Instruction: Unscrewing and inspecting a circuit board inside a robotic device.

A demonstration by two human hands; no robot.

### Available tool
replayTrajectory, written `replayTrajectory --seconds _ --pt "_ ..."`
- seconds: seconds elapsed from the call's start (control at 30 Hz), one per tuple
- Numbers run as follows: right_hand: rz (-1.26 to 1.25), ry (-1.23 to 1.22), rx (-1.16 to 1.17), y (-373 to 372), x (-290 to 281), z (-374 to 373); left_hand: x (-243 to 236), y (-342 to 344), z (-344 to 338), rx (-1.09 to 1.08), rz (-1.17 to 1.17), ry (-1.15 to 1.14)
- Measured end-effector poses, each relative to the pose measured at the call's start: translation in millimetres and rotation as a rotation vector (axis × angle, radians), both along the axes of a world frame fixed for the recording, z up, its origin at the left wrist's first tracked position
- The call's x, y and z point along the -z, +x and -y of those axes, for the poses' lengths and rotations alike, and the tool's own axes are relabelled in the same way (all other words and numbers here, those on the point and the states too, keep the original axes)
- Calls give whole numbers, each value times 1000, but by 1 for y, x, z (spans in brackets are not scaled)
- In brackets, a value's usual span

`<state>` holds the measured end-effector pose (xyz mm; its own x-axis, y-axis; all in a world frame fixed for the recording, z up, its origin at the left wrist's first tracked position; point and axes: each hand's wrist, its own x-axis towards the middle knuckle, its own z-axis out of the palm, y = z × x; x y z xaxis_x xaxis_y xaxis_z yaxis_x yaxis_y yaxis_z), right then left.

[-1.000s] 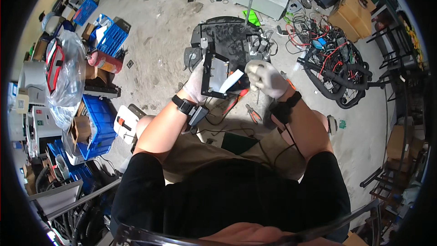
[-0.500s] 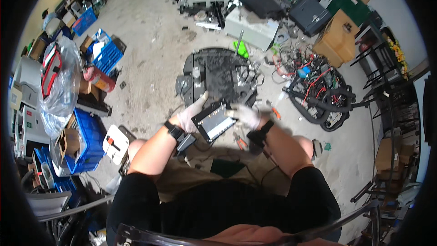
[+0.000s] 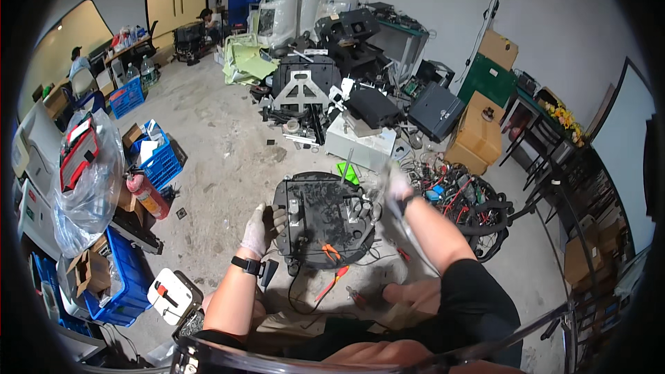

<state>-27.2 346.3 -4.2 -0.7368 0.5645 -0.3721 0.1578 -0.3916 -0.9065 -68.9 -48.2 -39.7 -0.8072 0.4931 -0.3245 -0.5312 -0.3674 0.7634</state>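
Note:
My left hand [image 3: 258, 232], in a pale glove, is beside the left rim of a round black machine base [image 3: 322, 225] on the floor. Its fingers are apart with nothing in them. My right hand [image 3: 399, 185], also gloved, reaches past the base's right side towards the heap of cables [image 3: 454, 194]. Motion smears its fingers, and a greyish streak runs along it, so what it holds is unclear. Orange-handled pliers [image 3: 331, 252] lie on the base's near edge. A red-and-yellow-handled tool [image 3: 334, 282] and another pair of pliers [image 3: 356, 296] lie nearer to me.
A white box [image 3: 357, 144] and a pile of dismantled black parts [image 3: 305, 79] stand beyond the base. On the left are blue crates [image 3: 121, 284], a fire extinguisher [image 3: 147, 196] and an open white case [image 3: 170, 298]. A brown carton [image 3: 474, 135] stands at right.
The black-framed flat panel held in both hands is no longer plainly visible. My hands have parted, the right reaching far and right, the left opening beside the base. The view has tilted up.

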Motion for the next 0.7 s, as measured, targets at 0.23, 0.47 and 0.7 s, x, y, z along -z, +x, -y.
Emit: replayTrajectory --seconds 0.23,0.47,0.7 --pt "-280 332 -221 -36 -129 32 -15 -2 -24 138 -71 38" --pt "-222 -59 -443 34 -30 119 -23 26 -45 248 -651 -117" --pt "-292 -74 -509 79 -12 152 -48 93 -75 510 -788 -187"
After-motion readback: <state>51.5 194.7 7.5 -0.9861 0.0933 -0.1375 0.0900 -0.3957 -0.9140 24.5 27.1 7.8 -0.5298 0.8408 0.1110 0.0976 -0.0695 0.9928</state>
